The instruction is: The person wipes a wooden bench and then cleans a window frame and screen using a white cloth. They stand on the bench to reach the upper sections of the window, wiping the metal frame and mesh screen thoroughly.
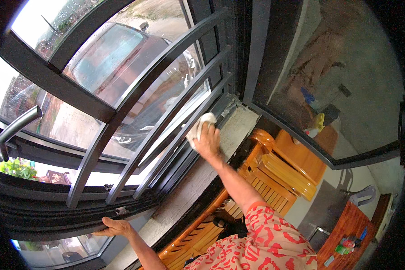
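My right hand point(208, 143) is closed on a white cloth point(201, 128) and presses it against the lowest bars of the dark window grille point(164, 118), near the grille's right end. Part of the cloth is hidden under the fingers. Lower left, my left hand point(114, 226) lies against the underside of the dark window frame point(72, 220), thumb apart and fingers stretched out, with nothing held. Between the two hands runs the grey window sill point(189, 191).
A black handle point(20, 128) juts from the frame at left. An open screened sash point(333, 81) stands at right. Below the sill is a wooden slatted bench point(265, 184); a reddish wooden table point(346, 234) holds small items. Outside, a dark car point(117, 58) is parked.
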`<state>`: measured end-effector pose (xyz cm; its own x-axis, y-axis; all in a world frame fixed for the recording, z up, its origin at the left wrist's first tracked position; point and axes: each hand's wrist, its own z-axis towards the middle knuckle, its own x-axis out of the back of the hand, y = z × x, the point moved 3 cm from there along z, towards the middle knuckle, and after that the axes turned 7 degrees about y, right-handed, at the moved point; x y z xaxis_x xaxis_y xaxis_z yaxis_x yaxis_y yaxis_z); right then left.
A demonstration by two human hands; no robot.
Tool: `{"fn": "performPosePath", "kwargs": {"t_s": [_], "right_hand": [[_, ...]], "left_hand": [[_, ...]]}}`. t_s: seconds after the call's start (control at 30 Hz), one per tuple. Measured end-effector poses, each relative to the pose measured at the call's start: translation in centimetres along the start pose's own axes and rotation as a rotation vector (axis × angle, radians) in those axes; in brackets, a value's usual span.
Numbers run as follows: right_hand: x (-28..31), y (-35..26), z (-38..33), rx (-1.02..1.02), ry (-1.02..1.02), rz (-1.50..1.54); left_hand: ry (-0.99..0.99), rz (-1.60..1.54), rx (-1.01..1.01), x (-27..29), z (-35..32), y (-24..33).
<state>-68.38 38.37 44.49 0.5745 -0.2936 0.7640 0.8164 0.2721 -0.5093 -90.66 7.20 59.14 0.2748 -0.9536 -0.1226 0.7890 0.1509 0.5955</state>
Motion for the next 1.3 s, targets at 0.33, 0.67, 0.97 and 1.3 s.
{"fn": "performPosePath", "kwargs": {"t_s": [0.33, 0.67, 0.97, 1.3], "right_hand": [[0.1, -1.1, -2.9, 0.175, 0.241, 0.070], [0.1, 7.1, 8.4, -0.157, -0.098, -0.165], [-0.1, 8.1, 9.9, -0.317, -0.138, -0.128], [-0.4, 0.5, 0.3, 0.053, -0.021, -0.159]], "left_hand": [[0.014, -0.058, -0.012, -0.1, -0.1, -0.8], [0.031, -0.008, 0.006, 0.9, 0.1, -0.9], [0.061, 0.007, 0.042, 1.7, 0.3, -1.6], [-0.015, -0.081, -0.016, -0.4, -0.4, 0.6]]}}
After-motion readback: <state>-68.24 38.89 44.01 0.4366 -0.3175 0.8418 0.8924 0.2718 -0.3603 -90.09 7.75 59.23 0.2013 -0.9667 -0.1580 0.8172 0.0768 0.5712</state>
